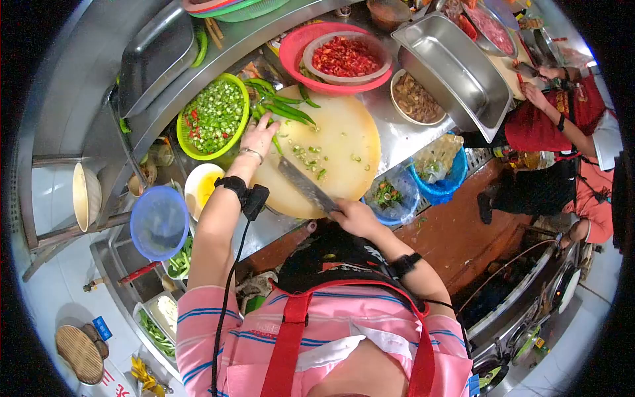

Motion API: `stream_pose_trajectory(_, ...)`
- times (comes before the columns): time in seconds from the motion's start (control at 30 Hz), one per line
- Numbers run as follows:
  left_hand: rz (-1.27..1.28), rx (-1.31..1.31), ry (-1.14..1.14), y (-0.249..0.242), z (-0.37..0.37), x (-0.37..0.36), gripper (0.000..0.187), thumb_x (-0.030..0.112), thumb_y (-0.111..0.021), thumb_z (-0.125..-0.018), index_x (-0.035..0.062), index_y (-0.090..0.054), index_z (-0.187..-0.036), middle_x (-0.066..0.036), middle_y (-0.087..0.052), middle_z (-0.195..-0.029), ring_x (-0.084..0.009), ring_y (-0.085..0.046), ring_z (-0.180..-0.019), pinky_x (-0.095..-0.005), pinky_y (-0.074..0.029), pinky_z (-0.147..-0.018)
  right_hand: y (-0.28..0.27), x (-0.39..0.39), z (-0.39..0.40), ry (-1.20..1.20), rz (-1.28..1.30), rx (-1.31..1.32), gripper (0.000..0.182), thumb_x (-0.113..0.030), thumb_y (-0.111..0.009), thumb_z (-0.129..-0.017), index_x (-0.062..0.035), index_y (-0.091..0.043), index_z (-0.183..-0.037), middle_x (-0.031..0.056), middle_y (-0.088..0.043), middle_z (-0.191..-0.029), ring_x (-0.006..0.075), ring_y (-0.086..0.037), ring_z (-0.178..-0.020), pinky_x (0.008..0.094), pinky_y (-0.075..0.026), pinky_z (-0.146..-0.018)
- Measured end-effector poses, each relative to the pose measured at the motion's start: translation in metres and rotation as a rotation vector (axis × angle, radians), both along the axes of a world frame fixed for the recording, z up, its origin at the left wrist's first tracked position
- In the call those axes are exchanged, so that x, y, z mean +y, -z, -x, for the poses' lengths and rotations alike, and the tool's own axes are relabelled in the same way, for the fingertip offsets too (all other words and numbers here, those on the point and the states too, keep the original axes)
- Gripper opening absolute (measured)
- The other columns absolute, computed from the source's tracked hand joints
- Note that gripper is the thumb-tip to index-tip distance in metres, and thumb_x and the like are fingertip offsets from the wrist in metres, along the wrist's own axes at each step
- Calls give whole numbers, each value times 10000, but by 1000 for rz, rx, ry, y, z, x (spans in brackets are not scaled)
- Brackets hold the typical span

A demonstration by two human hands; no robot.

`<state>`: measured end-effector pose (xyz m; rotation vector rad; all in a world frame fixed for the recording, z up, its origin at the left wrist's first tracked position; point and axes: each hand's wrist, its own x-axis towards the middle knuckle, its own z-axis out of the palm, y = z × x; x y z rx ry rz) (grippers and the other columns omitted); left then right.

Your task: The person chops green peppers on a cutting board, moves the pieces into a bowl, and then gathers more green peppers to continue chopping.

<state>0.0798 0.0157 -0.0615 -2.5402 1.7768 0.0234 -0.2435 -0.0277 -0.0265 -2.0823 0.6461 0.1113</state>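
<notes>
On the round cutting board (pixel 357 132), my right hand (pixel 354 217) is closed round the handle of a cleaver (pixel 305 185), whose blade points up and left. My left hand (pixel 256 137) rests at the board's left edge, fingers on a green chili (pixel 276 144) beside the blade's tip. Just above it, several whole green chilies (pixel 284 109) lie at the board's upper left. Chopped green pieces (pixel 307 157) are scattered mid-board. Left of my left hand stands a green basket (pixel 246 99) filled with chopped green and some red chilies.
Behind the board are a red basin (pixel 291 49) with chopped red chilies and a steel pan (pixel 463 73). A bowl of brown pieces (pixel 413 102) is right of it. Two blue bins (pixel 440 192) hang below right. Co-workers (pixel 582 132) stand at far right, one cutting.
</notes>
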Motion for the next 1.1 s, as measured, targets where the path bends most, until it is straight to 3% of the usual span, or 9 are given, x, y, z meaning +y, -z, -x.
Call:
stream_pose_trajectory(0.23, -13, 204, 176, -3, 15, 41, 386, -23, -477, -678, 119, -551, -1030, -57, -404, -1262, -341, -474, -1049, -385, -441, -872, 8, -21, -3, 196, 89, 118, 219, -254, -489, -793, -61, -515, -892, 224, -596, -767, 396, -581, -740, 484, -459, -647)
stream_pose_trajectory(0.3, -47, 132, 514, 4, 22, 49, 372, -20, -475, -684, 116, -555, -1020, -62, -404, -1272, -327, -438, -1116, -373, -415, -917, 0, -33, 4, 211, 196, 189, 218, -241, -481, -793, -55, -503, -904, 231, -591, -722, 395, -585, -700, 494, -458, -624)
stream_pose_trajectory(0.4, 2, 205, 675, -13, 35, 41, 362, 2, -457, -709, 116, -540, -1042, -79, -393, -1293, -327, -390, -1180, -372, -363, -977, 1, -41, 11, 180, 319, 171, 197, -218, -478, -793, -42, -489, -881, 229, -582, -656, 391, -588, -636, 495, -462, -579)
stream_pose_trajectory(0.43, 4, 204, 675, -7, 32, 34, 362, 2, -457, -709, 116, -540, -1042, -79, -393, -1293, -327, -390, -1180, -372, -363, -977, 1, -40, 10, 181, 322, 171, 197, -218, -478, -793, -42, -489, -881, 229, -582, -656, 391, -588, -636, 495, -462, -579)
stream_pose_trajectory(0.5, 72, 316, 202, 9, 13, 5, 408, 92, -429, -796, 148, -450, -1199, -85, -309, -1366, -320, -316, -1245, -375, -329, -1005, -1, -36, 7, 175, 358, 198, 170, -196, -475, -790, -34, -476, -843, 216, -580, -622, 380, -590, -593, 486, -466, -544)
stream_pose_trajectory(0.63, 74, -84, 154, -11, -10, -54, 442, 72, -399, -800, 118, -412, -1240, -132, -332, -1348, -308, -309, -1250, -394, -273, -1032, -2, -28, 3, 211, 367, 183, 152, -183, -471, -788, -37, -464, -827, 202, -579, -597, 369, -591, -561, 471, -471, -513)
stream_pose_trajectory(0.8, -300, 16, 60, -34, 13, -66, 460, 65, -442, -770, 75, -415, -1230, -146, -434, -1234, -312, -473, -1093, -411, -383, -928, 1, -29, 4, 181, 401, 249, 151, -176, -473, -788, -37, -460, -846, 196, -579, -581, 361, -593, -540, 456, -479, -503)
stream_pose_trajectory(0.97, -88, 206, 114, -41, 26, -35, 326, 101, -454, -780, 81, -519, -1099, -132, -539, -1051, -279, -540, -967, -361, -446, -820, 1, -29, 4, 191, 372, 215, 159, -177, -480, -783, -33, -459, -847, 198, -579, -582, 363, -594, -542, 458, -478, -502)
stream_pose_trajectory(1.1, -157, -401, 215, -49, -30, -71, 265, 134, -401, -820, 128, -579, -1017, -93, -563, -1016, -256, -523, -1019, -511, -212, -1000, 2, -29, 3, 186, 368, 226, 156, -164, -482, -777, -26, -459, -847, 198, -577, -580, 364, -594, -547, 462, -478, -508)
